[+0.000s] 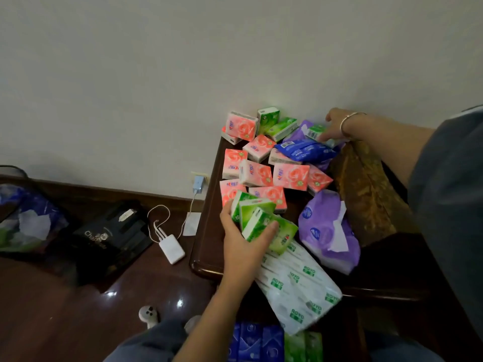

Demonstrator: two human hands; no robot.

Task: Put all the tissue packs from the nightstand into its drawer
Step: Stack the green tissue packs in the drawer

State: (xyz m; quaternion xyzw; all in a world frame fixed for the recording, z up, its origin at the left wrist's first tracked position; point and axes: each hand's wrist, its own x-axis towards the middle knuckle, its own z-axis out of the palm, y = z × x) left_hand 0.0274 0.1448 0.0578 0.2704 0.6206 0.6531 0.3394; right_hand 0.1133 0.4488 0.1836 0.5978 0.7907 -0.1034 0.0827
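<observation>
Several small pink tissue packs (290, 176) and green ones (282, 128) lie scattered on the dark wooden nightstand (206, 231). My left hand (243, 241) grips a bunch of green tissue packs (257, 216) near the nightstand's front left. My right hand (333, 128) reaches to the back by the wall, its fingers on a small green pack (315, 131). A blue pack (305, 150) lies just in front of that. Below the front edge, the open drawer (337, 340) holds blue packs (256, 343) and green packs (303, 346).
A large white-and-green soft tissue pack (298, 286) overhangs the nightstand's front edge. A purple soft pack (326, 228) lies at the right beside a brown patterned cloth (366, 189). On the floor at the left are a white power bank (172, 248), a charger cable, a black bag (109, 233).
</observation>
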